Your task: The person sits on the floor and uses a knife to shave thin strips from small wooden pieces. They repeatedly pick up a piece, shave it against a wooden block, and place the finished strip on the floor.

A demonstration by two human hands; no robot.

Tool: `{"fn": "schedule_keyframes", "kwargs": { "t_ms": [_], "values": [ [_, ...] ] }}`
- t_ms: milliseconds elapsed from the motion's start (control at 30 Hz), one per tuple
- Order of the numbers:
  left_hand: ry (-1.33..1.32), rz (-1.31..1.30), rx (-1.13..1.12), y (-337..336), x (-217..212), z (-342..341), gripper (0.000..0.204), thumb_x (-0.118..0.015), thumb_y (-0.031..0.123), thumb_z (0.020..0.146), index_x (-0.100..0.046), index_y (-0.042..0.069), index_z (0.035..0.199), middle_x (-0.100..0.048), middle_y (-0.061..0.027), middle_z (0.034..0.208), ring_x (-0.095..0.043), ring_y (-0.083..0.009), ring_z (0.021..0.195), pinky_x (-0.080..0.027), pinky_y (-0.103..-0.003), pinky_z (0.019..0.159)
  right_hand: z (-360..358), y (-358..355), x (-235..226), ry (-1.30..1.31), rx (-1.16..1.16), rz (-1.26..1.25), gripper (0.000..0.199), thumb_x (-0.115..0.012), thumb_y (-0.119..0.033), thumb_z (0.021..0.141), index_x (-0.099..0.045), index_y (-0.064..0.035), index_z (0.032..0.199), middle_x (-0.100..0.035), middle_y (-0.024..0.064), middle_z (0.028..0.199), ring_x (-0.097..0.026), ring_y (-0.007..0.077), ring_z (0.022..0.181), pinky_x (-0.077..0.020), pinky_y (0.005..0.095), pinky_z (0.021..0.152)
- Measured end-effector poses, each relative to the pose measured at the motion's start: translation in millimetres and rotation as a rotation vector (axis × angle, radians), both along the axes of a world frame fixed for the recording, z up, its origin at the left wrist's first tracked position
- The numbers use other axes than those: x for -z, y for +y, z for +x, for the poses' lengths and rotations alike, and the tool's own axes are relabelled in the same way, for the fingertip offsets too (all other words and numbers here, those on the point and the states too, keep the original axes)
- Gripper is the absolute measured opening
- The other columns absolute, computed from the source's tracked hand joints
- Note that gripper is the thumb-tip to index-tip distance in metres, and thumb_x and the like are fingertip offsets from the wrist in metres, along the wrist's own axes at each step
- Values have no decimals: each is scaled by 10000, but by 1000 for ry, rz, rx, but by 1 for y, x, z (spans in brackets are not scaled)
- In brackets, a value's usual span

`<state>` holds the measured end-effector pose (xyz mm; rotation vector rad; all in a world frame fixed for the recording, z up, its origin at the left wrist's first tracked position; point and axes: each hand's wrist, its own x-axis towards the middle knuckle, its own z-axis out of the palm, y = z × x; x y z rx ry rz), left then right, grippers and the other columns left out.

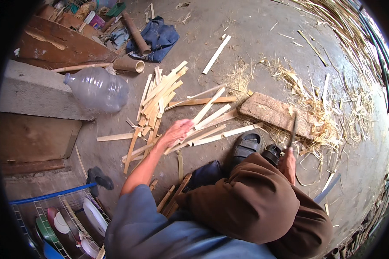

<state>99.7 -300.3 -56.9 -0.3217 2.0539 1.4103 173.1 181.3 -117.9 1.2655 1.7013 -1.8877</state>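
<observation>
My left hand [179, 131] is closed on the near end of a pale bamboo strip [209, 105]. Beneath it more split strips [214, 138] lie side by side on the floor, and a loose heap of them [162, 97] spreads just beyond. Beside my knee, my right hand [287, 164] grips a knife, its long narrow blade [294, 129] pointing up and away from me. That blade passes over a worn wooden block [276, 113] lying flat on the floor in front of my sandals [247, 146].
Shavings [333, 123] surround the block's right side. At left lie a clear plastic jug [100, 89], a concrete ledge [39, 88] and a wire dish rack [69, 216]. Behind the heap are a bamboo tube [129, 65] and blue cloth [160, 39]. Long bamboo lengths [367, 34] line the far right.
</observation>
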Motion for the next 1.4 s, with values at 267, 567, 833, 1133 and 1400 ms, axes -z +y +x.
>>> {"fn": "schedule_keyframes", "kwargs": {
  "t_ms": [267, 567, 833, 1133, 1400],
  "values": [
    [-403, 719, 105, 133, -44, -70, 449, -431, 376, 1065, -466, 13, 1328, -442, 27, 736, -379, -25, 537, -329, -166, 426, 32, 28, 13, 365, 42, 260, 269, -456, -352, 1056, -527, -105, 977, -411, -18, 598, -390, 78, 447, -363, 273, 403],
    [-735, 770, 276, 230, 1, -92, 698, -453, 529, 1011, -347, -31, 1416, -566, -292, 1234, -639, -368, 1070, -563, -486, 901, 13, -10, -10, 253, -477, 623, 331, -477, -396, 1017, -549, -93, 1129, -664, 277, 942, -612, 516, 923, -468, 547, 758],
    [-20, 951, -356, 188, -58, -86, 679, -504, 454, 1011, -398, -122, 1354, -489, -358, 1331, -528, -404, 1256, -478, -478, 1064, 4, -28, 5, 304, -436, 553, 340, -453, -362, 1026, -480, -28, 1081, -647, 314, 939, -610, 533, 892, -463, 589, 708],
    [621, 90, -92, 258, -99, -100, 414, -419, 251, 1068, -540, -133, 970, -667, -223, 908, -716, -265, 763, -642, -356, 688, -53, -65, -105, 847, -565, 374, 253, -470, -283, 1044, -424, -35, 1035, -523, 261, 640, -577, 487, 666, -399, 542, 566],
    [653, 148, -96, 277, -110, -106, 411, -398, 210, 1068, -552, -163, 994, -668, -222, 885, -723, -259, 788, -651, -367, 716, -53, -35, -39, 398, -458, 498, 289, -484, -359, 1028, -471, -71, 993, -603, 231, 685, -605, 477, 652, -444, 554, 552]
  ]
}}
